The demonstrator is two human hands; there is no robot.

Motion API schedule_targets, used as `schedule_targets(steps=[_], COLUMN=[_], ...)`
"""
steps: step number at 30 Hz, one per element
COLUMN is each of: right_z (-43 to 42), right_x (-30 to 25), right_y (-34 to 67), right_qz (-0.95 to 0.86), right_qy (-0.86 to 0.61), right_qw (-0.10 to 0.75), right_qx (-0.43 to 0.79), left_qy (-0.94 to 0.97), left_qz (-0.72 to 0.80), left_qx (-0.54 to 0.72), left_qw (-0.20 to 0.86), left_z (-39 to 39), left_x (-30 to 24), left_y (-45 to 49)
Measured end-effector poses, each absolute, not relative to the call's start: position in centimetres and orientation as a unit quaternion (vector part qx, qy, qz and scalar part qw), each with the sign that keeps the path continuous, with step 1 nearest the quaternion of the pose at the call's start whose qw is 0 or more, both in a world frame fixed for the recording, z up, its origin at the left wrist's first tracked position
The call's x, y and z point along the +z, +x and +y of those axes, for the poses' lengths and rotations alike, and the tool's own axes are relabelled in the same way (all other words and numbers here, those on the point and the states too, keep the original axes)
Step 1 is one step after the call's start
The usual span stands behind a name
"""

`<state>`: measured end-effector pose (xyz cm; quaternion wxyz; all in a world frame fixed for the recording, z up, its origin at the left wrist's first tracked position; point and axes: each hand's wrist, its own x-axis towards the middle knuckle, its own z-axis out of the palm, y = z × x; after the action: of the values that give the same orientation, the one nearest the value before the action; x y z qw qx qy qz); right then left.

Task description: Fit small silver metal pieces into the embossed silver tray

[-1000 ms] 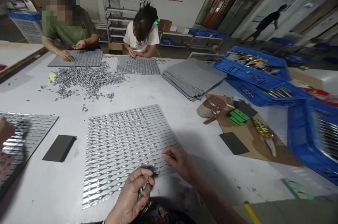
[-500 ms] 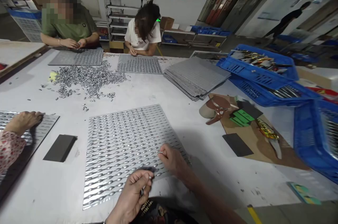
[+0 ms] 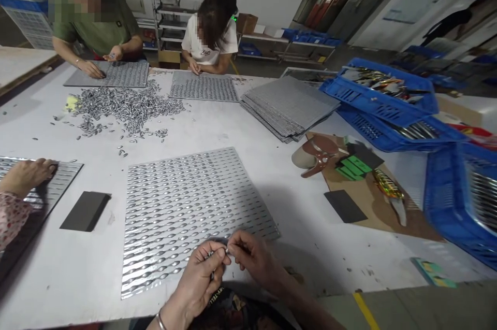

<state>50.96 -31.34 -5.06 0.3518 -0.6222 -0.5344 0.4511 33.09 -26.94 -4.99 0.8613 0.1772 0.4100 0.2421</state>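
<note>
My left hand (image 3: pixel 200 281) and my right hand (image 3: pixel 252 260) meet at the near edge of a grey tray (image 3: pixel 186 205) filled with rows of small shiny metal pieces. The left hand's fingers are closed on several small metal pieces (image 3: pixel 212 262). My right hand's fingertips pinch one small metal piece (image 3: pixel 226 250) right at the left hand's fingertips. Both hands hover just over the tray's front edge.
A heap of loose metal pieces (image 3: pixel 124 107) lies far left. A stack of grey trays (image 3: pixel 287 104) and blue crates (image 3: pixel 382 97) sit to the right. A dark block (image 3: pixel 85 211) lies left. A co-worker's hand (image 3: pixel 25 174) rests on another tray; two people work opposite.
My right hand has drawn back from the tray's surface toward my left hand, and the two now touch fingertips. The co-worker's hand on the left has come to rest on its tray.
</note>
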Motion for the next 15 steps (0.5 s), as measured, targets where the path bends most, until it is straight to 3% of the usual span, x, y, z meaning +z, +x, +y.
schedule_targets(steps=[6, 15], right_z=[-29.7, -28.5], right_x=[-7.5, -9.2], right_y=[53.8, 53.4], right_qz=[-0.562, -0.567], right_qy=[-0.717, -0.75], right_qw=[0.301, 0.258], right_qx=[0.282, 0.224], left_qy=[0.15, 0.153], left_qz=[0.434, 0.441], left_qx=[0.248, 0.252], left_qw=[0.853, 0.848], left_z=[-26.3, -26.3], left_x=[-5.1, -4.9], left_y=[32.6, 32.3])
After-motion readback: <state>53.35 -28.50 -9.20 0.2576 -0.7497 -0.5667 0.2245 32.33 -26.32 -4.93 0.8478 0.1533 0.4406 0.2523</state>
